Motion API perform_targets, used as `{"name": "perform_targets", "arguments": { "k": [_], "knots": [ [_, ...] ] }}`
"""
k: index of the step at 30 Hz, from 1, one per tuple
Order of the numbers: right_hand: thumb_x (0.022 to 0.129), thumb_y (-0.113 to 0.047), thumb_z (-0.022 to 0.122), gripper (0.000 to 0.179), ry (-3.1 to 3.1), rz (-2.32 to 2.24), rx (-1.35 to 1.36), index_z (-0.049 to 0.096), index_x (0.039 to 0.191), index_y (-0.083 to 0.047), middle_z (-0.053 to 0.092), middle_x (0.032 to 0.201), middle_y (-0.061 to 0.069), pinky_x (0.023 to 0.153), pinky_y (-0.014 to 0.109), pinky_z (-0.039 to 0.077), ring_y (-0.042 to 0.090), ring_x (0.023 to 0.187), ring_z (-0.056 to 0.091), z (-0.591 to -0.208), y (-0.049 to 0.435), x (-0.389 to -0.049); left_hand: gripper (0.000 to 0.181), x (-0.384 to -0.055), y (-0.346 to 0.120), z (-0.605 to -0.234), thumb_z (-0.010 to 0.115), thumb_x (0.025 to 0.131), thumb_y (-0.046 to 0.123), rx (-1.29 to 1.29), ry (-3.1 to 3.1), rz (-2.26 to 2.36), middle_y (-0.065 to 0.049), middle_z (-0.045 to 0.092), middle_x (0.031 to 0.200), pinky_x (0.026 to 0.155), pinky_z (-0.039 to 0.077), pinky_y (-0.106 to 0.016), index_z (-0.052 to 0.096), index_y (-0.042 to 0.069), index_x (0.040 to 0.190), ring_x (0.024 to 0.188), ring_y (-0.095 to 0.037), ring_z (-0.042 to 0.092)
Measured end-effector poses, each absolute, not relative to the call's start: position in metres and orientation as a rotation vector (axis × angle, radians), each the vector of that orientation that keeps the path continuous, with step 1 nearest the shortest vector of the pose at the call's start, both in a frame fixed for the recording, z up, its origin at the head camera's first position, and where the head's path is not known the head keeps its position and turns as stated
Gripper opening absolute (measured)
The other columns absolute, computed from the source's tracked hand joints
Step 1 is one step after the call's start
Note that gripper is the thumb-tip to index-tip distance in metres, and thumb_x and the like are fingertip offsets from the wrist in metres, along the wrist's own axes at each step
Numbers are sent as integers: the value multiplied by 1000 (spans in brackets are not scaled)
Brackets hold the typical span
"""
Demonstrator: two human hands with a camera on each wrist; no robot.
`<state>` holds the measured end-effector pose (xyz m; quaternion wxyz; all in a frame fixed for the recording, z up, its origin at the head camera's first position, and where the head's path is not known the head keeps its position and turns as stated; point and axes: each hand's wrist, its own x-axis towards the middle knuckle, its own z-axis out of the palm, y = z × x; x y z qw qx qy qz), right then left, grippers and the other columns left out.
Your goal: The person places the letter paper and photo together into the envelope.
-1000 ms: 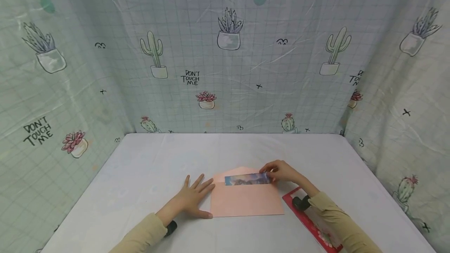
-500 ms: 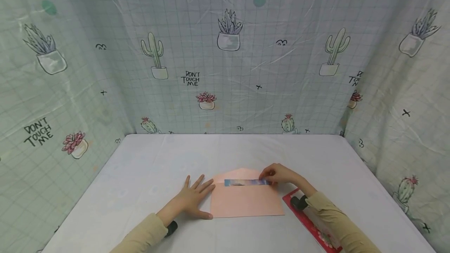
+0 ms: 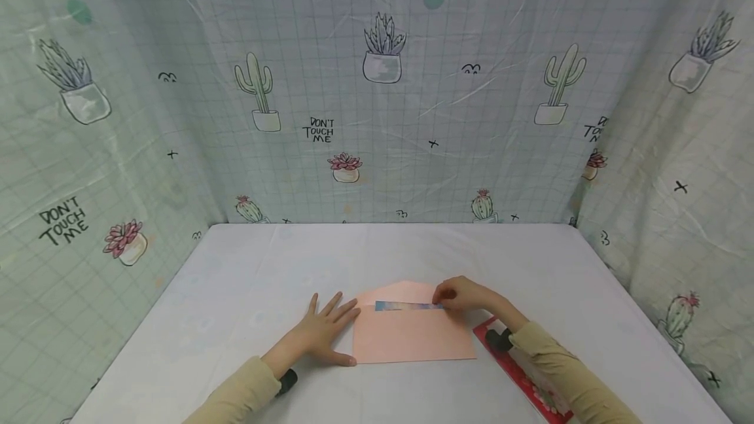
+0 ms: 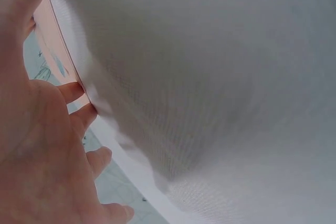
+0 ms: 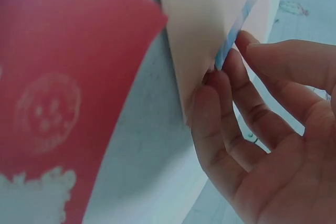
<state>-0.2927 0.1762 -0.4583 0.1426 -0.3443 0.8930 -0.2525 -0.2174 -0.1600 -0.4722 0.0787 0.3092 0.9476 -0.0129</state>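
A peach-pink envelope (image 3: 412, 337) lies on the white table with its flap spread toward the back. Out of its opening shows a thin strip of a blue and purple picture card (image 3: 389, 306); the rest of the card is inside. My right hand (image 3: 465, 294) has its curled fingers at the card's right end, and the right wrist view shows fingertips against the strip's edge (image 5: 231, 38). My left hand (image 3: 323, 332) rests flat with fingers spread, its fingertips and thumb touching the envelope's left edge.
Under the right forearm lies a red-bordered sheet (image 3: 508, 365) with a flower print, partly covered by the sleeve. Its red corner (image 5: 89, 30) sits close to the envelope. A cactus-print curtain (image 3: 383, 116) encloses the table's back and sides.
The picture card has slid toward me into the envelope, so a narrower strip shows. My right hand has moved slightly nearer along with it. The left hand has stayed in place.
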Motion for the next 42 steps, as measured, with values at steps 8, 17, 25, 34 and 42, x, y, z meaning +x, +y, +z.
{"name": "perform_targets", "arguments": {
  "k": [8,17,25,34,42],
  "knots": [
    [82,-4,55,15,2593,-665,-1107,64,94,-5,60,84,2,67,19,44,6,74,46,-457,163,-288,95,-219,-161,-473,51,69,71,926,2837,-41,-3,19,150,101,9,-69,26,14,140,138,-35,12],
    [81,-2,53,23,2546,-634,-1115,63,101,-7,59,87,2,71,20,44,8,78,49,-457,149,-292,95,-220,-161,-474,51,69,71,932,2839,-30,-3,18,150,101,9,-69,25,14,141,138,-35,12],
    [87,-6,48,23,2437,-677,-1017,63,105,-8,61,94,2,69,21,44,9,78,50,-452,137,-298,94,-220,-160,-473,53,70,70,942,2837,-37,-4,20,149,100,11,-69,26,14,140,137,-35,13],
    [96,-30,38,34,2364,-723,-832,67,98,-14,63,88,1,54,20,39,10,62,49,-449,127,-305,94,-220,-158,-473,53,70,69,955,2843,-40,-5,21,149,100,11,-69,27,12,140,136,-36,16],
    [96,-40,33,45,2339,-754,-784,69,98,-13,67,90,0,69,27,46,12,76,57,-448,123,-305,95,-220,-158,-472,53,69,69,958,2843,-46,-6,22,148,100,13,-68,27,11,139,136,-36,17]
  ]
}}
